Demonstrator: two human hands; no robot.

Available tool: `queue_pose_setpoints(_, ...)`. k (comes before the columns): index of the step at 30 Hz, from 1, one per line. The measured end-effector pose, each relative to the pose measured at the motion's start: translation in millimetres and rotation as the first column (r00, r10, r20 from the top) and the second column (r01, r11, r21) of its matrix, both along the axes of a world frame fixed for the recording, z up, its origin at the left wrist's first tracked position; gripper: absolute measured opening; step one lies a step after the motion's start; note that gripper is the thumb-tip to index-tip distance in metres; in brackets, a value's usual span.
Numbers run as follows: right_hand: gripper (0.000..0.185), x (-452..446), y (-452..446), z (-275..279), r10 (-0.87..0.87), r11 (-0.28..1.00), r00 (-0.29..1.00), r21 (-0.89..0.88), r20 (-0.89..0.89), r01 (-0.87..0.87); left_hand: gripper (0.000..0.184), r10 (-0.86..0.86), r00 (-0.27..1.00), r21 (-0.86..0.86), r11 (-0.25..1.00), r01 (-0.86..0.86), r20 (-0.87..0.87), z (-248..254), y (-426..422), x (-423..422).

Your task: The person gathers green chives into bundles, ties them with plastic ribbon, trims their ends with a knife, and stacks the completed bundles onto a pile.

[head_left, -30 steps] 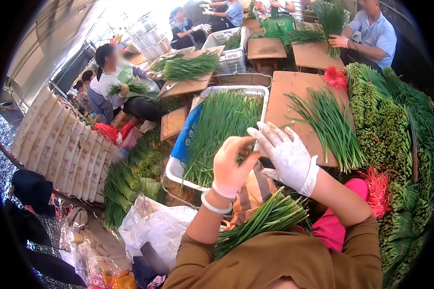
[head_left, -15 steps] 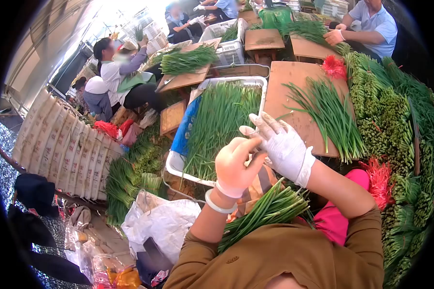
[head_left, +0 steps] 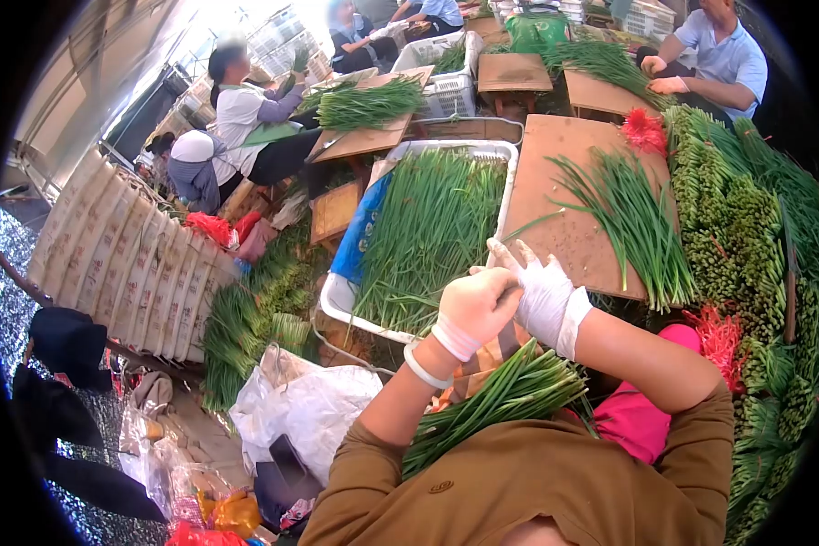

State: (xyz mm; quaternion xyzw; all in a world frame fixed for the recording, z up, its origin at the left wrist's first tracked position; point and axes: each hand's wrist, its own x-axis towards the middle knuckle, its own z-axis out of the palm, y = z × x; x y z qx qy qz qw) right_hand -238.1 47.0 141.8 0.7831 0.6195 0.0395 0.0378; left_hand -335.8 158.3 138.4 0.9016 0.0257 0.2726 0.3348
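Note:
My left hand [head_left: 479,311], in a thin white glove, is closed, its curled fingers pressed against the fingers of the other hand; what they grip is hidden. My right hand [head_left: 546,296], also in a thin white glove, is raised with its fingers apart. Below both hands a bundle of green chives [head_left: 505,400] lies across my lap. Beyond them a white crate [head_left: 344,305] holds many loose chives [head_left: 428,232]. Right of it, more chives [head_left: 632,223] lie on a wooden board [head_left: 555,155].
Stacked chive bundles [head_left: 723,218] line the right side, with red ties [head_left: 717,344] beside them. A white sack [head_left: 314,405] and a phone [head_left: 288,460] lie at lower left. Co-workers [head_left: 255,118] sit at boards further back. More bundles [head_left: 255,318] lie on the left.
My left hand has turned and closed more tightly against my right hand, which has dropped slightly. The view has shifted a little, and the co-worker at right has moved their hands.

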Motion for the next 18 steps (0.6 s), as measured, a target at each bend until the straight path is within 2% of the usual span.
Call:
queue_pose_setpoints(2,0.067,3,4,-13,-0.047,0.999,0.991,-0.01,-0.122,0.046,0.01,0.004,1.0,0.096,0.995,-0.003,-0.015,-9,2,5)
queue_pose_setpoints(3,0.072,12,10,-32,-0.074,0.997,0.975,-0.03,-0.211,0.069,0.009,0.028,0.999,0.083,0.996,-0.024,-0.044,-13,2,8)
queue_pose_setpoints(4,0.077,18,15,-51,-0.102,0.995,0.949,-0.053,-0.3,0.09,0.009,-0.008,0.999,-0.038,0.999,0.007,-0.044,-15,2,9)
queue_pose_setpoints(6,0.072,29,16,-88,0.043,0.986,0.912,0.166,-0.408,0.028,0.008,-0.077,0.996,-0.283,0.957,0.065,-0.033,-19,3,11)
queue_pose_setpoints(7,0.068,30,13,-86,0.102,0.967,0.782,0.247,-0.615,0.068,0.008,-0.02,0.992,-0.138,0.99,0.037,0.124,-16,7,9)
queue_pose_setpoints(8,0.065,27,10,-74,0.185,0.941,0.605,0.317,-0.774,0.118,0.013,0.098,0.991,-0.315,0.947,-0.064,0.091,-17,15,5)
queue_pose_setpoints(9,0.062,19,-2,-58,0.255,0.925,0.205,0.3,-0.945,0.234,0.016,0.181,0.976,-0.611,0.789,-0.071,0.119,-21,24,0)
queue_pose_setpoints(10,0.06,14,-11,-43,0.29,0.92,0.035,0.289,-0.956,0.264,0.019,0.269,0.956,-0.838,0.543,-0.052,0.116,-28,35,-3)
queue_pose_setpoints(12,0.059,4,-27,-12,0.347,0.913,-0.304,0.246,-0.887,0.326,0.026,0.189,0.962,-0.935,0.333,0.125,0.196,-55,57,-4)
queue_pose_setpoints(14,0.062,3,-34,-9,0.345,0.931,-0.505,0.222,-0.791,0.289,0.031,0.055,0.964,-0.958,0.139,0.251,0.26,-60,52,-5)
queue_pose_setpoints(15,0.068,4,-35,-15,0.34,0.939,-0.575,0.238,-0.744,0.247,0.031,-0.004,0.957,-0.955,0.062,0.289,0.289,-61,46,-4)
queue_pose_setpoints(16,0.069,3,-35,-16,0.342,0.938,-0.593,0.233,-0.729,0.255,0.031,-0.061,0.944,-0.946,-0.019,0.323,0.323,-57,38,-3)
queue_pose_setpoints(17,0.07,2,-34,-17,0.345,0.937,-0.609,0.228,-0.714,0.264,0.031,-0.077,0.933,-0.936,0.006,0.352,0.351,-50,28,-3)
queue_pose_setpoints(18,0.071,0,-35,-17,0.347,0.936,-0.624,0.221,-0.7,0.274,0.031,-0.104,0.946,-0.941,0.119,0.318,0.306,-56,27,-5)
